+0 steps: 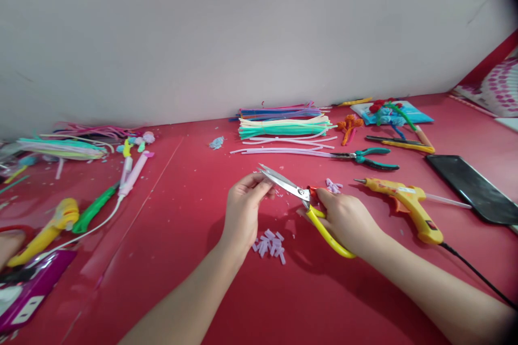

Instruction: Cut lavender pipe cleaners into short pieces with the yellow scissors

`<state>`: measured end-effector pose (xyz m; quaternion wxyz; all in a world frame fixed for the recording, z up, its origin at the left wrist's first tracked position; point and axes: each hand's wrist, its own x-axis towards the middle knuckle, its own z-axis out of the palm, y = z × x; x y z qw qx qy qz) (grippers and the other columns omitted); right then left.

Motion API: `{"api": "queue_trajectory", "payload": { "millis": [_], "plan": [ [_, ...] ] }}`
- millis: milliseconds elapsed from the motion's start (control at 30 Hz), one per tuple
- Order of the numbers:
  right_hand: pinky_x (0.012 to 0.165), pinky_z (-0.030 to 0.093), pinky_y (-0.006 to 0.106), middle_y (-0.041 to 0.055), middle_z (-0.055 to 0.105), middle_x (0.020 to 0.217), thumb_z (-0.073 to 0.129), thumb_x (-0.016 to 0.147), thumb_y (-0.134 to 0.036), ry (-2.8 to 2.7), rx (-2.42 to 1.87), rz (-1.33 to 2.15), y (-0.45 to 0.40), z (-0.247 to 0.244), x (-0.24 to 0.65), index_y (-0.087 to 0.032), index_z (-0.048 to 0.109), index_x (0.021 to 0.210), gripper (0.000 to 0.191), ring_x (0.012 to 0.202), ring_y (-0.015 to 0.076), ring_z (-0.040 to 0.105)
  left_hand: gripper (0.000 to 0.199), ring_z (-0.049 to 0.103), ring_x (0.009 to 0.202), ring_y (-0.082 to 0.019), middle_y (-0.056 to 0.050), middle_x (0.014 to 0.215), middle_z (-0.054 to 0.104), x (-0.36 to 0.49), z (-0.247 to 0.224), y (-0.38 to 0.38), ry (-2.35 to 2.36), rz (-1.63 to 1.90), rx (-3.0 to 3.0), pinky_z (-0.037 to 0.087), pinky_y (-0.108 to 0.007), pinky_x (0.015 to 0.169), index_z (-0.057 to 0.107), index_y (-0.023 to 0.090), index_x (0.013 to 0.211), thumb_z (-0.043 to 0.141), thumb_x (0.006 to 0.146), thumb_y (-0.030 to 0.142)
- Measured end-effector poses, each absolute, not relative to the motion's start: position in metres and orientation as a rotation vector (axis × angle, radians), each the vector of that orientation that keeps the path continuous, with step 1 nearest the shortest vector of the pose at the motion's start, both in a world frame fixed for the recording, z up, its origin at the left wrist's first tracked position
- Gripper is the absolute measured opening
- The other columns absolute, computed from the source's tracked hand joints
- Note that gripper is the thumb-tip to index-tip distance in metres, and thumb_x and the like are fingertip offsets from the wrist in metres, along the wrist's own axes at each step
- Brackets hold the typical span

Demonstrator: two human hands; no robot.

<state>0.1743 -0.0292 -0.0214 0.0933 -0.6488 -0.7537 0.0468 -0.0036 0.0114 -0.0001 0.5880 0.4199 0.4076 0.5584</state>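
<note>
Left hand [247, 199]: centre of the frame, fingers bent, thumb angled toward the upper right
Left forearm [190, 285]: slants up from the bottom edge, left of centre
Right hand [340, 216]: right of centre, back of the hand up, fingers curled, pointing left
Right forearm [437, 285]: enters from the lower right corner
Hands: apart
Both forearms: bare

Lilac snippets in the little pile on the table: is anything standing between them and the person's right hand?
Only what the hand itself holds: the yellow handle of the scissors hangs on the side of the right hand facing the lilac snippets. No loose object is visible between them.
</note>
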Motion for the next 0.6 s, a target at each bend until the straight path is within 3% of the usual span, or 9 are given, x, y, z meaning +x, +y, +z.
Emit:
{"api": "queue_trajectory", "payload": {
  "millis": [600],
  "plan": [
    [0.043,0.020,0.021,-0.0022,0.047,0.047,0.038,0.070,-0.055,-2.097,-2.010,0.235,-0.029,-0.010,0.173,-0.021,0.041,0.064,0.034,0.044,0.0112,0.044,0.009,0.051,0.059,-0.007,0.000,0.066,0.056,-0.002,0.001,0.011,0.917,1.300,0.924,0.040,-0.021,0.060,0.059,0.015,0.073,0.059,0.065,0.019]
  ]
}}
